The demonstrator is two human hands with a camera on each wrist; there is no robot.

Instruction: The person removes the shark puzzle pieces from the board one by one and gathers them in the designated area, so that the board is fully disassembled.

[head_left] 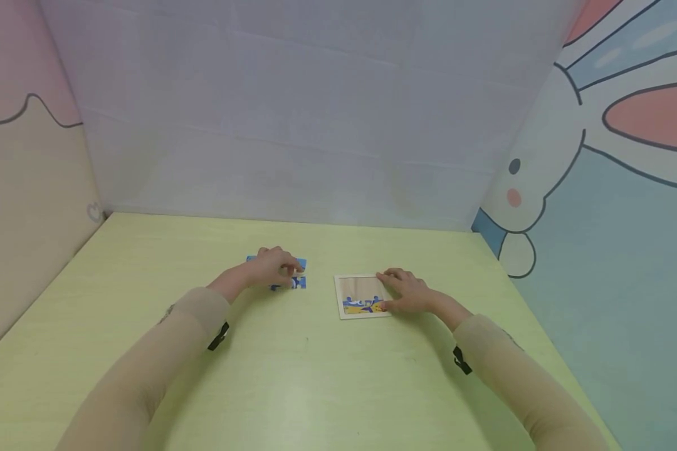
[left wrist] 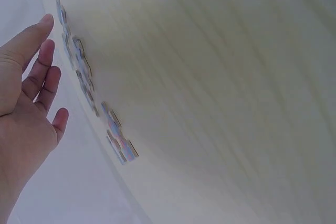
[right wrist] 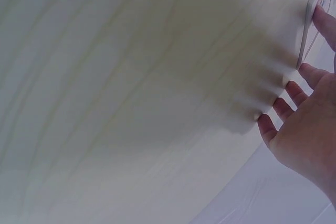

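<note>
My left hand (head_left: pixel 272 266) hovers over several loose blue jigsaw pieces (head_left: pixel 300 283) on the table, left of centre. In the left wrist view its fingers are loosely bent, apart from the pieces (left wrist: pixel 119 135), and nothing shows between them; the thumb hides part of the index finger. To the right lies a square wooden puzzle tray (head_left: pixel 367 275), its lower part filled with yellow and blue pieces (head_left: pixel 361 307). My right hand (head_left: pixel 407 293) rests at the tray's right side, thumb and index finger touching its frame. In the right wrist view the other fingertips (right wrist: pixel 266 124) rest on the table.
The light yellow-green table (head_left: pixel 316 376) ends at a pale wall covering (head_left: pixel 288 125) at the back. Painted panels stand on both sides, the right one with a cartoon rabbit (head_left: pixel 541 156). Long sleeves (head_left: pixel 163 351) cover both forearms.
</note>
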